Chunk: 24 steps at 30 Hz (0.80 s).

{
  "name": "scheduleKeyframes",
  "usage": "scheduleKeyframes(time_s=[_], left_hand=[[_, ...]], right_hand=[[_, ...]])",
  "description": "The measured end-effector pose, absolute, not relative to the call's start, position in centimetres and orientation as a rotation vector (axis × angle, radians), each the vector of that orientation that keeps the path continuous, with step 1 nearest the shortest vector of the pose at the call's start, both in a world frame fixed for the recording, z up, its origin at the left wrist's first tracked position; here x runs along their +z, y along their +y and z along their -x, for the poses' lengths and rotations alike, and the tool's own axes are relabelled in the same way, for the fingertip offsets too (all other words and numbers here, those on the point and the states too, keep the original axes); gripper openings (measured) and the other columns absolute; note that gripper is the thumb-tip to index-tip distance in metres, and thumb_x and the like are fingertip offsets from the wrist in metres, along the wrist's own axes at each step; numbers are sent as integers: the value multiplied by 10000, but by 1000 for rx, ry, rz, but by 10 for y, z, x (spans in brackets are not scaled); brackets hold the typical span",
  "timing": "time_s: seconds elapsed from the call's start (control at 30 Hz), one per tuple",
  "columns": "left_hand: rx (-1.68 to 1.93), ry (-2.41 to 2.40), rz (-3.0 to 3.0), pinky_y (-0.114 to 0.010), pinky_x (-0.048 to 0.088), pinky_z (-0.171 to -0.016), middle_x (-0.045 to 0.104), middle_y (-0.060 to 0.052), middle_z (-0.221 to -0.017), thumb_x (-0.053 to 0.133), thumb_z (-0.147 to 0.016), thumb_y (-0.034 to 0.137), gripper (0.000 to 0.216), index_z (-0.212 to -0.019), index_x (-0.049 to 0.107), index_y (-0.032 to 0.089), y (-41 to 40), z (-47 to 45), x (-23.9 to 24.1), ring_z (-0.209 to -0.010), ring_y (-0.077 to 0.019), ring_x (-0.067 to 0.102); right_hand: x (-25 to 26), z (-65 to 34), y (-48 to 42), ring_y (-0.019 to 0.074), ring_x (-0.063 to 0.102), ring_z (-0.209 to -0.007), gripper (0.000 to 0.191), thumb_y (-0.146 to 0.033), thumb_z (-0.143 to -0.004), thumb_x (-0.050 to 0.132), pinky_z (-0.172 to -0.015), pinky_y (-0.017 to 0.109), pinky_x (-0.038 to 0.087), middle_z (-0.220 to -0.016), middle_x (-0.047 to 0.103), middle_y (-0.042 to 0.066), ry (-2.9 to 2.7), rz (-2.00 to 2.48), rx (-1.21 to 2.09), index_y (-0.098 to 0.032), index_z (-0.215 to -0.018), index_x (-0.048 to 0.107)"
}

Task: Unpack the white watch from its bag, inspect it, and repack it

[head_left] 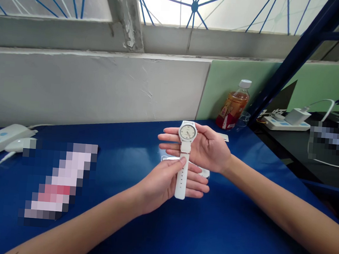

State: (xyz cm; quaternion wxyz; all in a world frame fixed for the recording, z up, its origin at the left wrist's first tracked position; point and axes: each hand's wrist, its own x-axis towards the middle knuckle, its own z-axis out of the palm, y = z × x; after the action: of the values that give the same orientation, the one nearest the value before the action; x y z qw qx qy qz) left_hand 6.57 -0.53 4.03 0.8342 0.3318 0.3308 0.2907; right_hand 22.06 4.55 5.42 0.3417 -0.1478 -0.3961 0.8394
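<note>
A white wristwatch [188,132] with a round pale dial is held up over the blue table, its perforated white strap hanging toward me. My left hand [165,179] is closed on the strap, thumb pressed on top and fingers stretched out beneath. Palm up, my right hand [210,149] lies behind the watch case with its fingers flat and spread; its thumb is beside the case. Whether the right hand bears any weight I cannot tell. Behind both hands, a white object [205,172] on the table is mostly hidden.
The blue table [114,232] meets a wall at the back. A drink bottle [233,106] stands at the back right near a slanted blue post [282,69]. Power strips [5,139] with white cables lie on the left and far right. A pixelated item [62,181] lies left.
</note>
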Motion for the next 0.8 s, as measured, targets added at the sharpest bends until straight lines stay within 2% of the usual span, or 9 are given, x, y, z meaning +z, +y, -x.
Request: scheduleKeyframes(time_s=[0.17,0.33,0.4,0.53,0.63,0.73,0.8], left_hand=[[607,687,-709,-322,600,-742,749,-195,-899,401,-1049,304,412,-925,689,38,-5,-66,39,-775,-222,752],[666,655,-757,-340,581,-753,728,-141,-848,614,-952,381,331,-953,685,58,-6,-65,35,-751,-210,724],[701,637,-786,-327,569,-745,715,-108,-835,682,-909,383,316,-970,685,73,-7,-64,34,-733,-186,705],[713,604,-853,-287,541,-710,700,-80,-858,721,-884,357,308,-1031,672,91,-9,-65,34,-709,-158,686],[699,569,-828,-303,537,-711,698,-96,-872,615,-955,363,312,-1079,649,79,-9,-65,34,-711,-174,698],[704,540,-796,-311,540,-704,699,-113,-858,485,-1015,299,288,-1059,641,62,-7,-63,34,-686,-178,701],[705,537,-815,-290,537,-673,700,-115,-846,453,-1024,269,294,-996,655,57,-6,-62,34,-645,-162,690]], right_hand=[[53,-220,46,250,620,-1199,584,-413,-980,184,-1115,426,360,-1284,665,128,-1012,417,2174,-93,-1248,593],[52,-222,49,201,697,-1024,546,-442,-1017,243,-1043,364,447,-963,764,82,-943,430,2116,-116,-1174,653],[52,-223,51,180,717,-930,484,-442,-1021,323,-972,322,502,-835,757,53,-875,447,2072,-127,-1095,684],[49,-221,55,133,727,-798,290,-388,-957,573,-798,214,560,-624,688,-9,-779,482,1935,-173,-806,694],[48,-219,55,123,728,-795,234,-360,-907,663,-778,197,565,-693,730,1,-818,503,1862,-178,-762,692],[49,-217,51,155,727,-915,235,-372,-937,609,-875,268,559,-921,775,45,-896,487,1924,-167,-924,724],[50,-217,47,178,702,-1037,228,-320,-954,573,-977,330,518,-1083,758,58,-962,456,1983,-178,-1072,707]])
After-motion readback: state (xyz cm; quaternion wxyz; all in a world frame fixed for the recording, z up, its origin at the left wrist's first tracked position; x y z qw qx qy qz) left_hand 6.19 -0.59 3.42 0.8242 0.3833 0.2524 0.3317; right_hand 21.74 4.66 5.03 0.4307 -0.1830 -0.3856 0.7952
